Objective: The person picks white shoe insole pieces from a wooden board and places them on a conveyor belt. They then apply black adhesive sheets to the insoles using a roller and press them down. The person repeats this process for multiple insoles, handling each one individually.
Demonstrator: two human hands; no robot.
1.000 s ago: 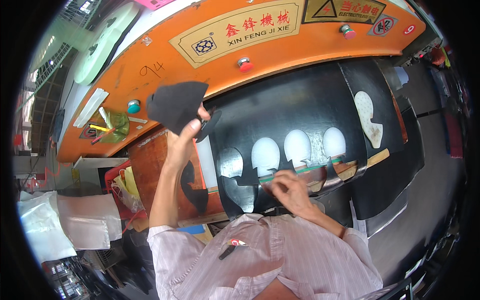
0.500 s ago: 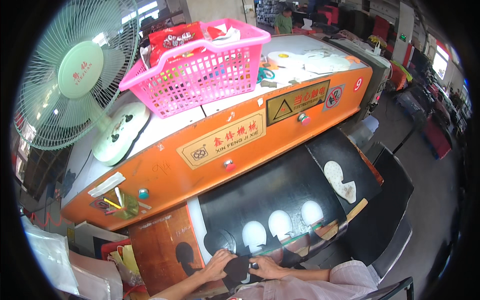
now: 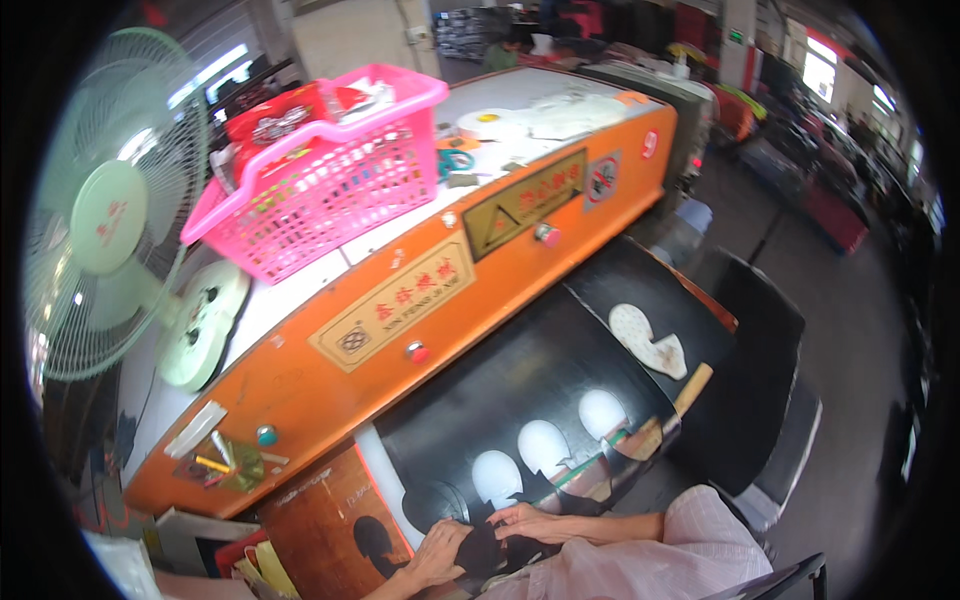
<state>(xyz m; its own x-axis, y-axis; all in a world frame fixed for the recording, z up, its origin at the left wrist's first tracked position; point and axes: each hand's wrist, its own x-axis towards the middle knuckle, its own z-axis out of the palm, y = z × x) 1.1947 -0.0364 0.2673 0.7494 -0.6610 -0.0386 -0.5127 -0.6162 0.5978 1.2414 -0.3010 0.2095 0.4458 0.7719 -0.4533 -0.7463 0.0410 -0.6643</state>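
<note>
—"Gripping a black piece (image 3: 480, 552) at the near edge of a smooth black sheet (image 3: 470, 400), a person has both hands close together: the left hand (image 3: 437, 553) clamped on the piece's left side, the right hand (image 3: 527, 523) curled at its other side, though whether those fingers pinch it cannot be told."

—"What could go wrong?"

—"The piece might slip over the front edge if the left hold loosens. The narrow strips between the sheet's rounded openings (image 3: 497, 478) might catch or tear if pulled."

—"And the materials?"

—"A rubbery sheen on the sheet, with white showing through the openings; the piece looks matt and thin, its outline partly hidden. Left, a scuffed brown board (image 3: 315, 525) bears a curved black shape (image 3: 378, 545); right lies a speckled white template (image 3: 645, 340), notched and sole-like."
</note>
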